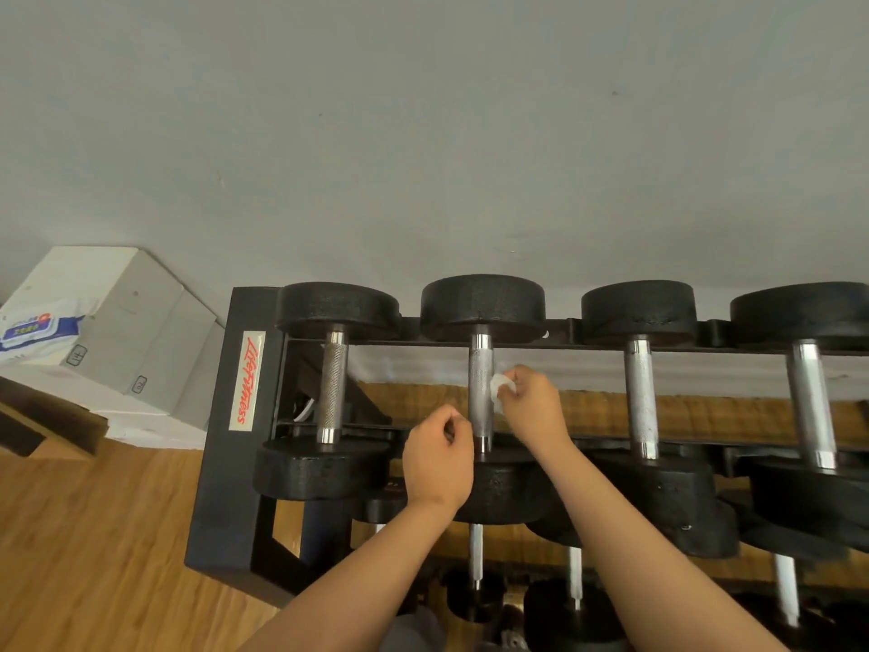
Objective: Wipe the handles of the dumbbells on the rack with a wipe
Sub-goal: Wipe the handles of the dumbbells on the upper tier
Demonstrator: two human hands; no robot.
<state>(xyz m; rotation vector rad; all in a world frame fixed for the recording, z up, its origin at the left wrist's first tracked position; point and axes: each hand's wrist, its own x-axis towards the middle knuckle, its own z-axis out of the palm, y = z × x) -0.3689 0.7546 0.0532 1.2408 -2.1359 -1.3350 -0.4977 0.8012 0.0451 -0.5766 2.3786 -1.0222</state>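
Several black dumbbells with knurled steel handles lie side by side on the top tier of a black rack (235,416). My right hand (531,407) pinches a crumpled white wipe (498,385) against the right side of the second dumbbell's handle (480,383). My left hand (439,458) hovers with curled fingers just left of the same handle's near end; whether it touches the handle I cannot tell. The first dumbbell's handle (333,388) stands to the left, the third (640,397) and fourth (811,402) to the right.
A grey wall rises behind the rack. White boxes (141,331) sit at the left with a pack of wipes (37,331) on top. Smaller dumbbells (571,576) lie on the lower tier. Wooden floor (94,534) spreads at the lower left.
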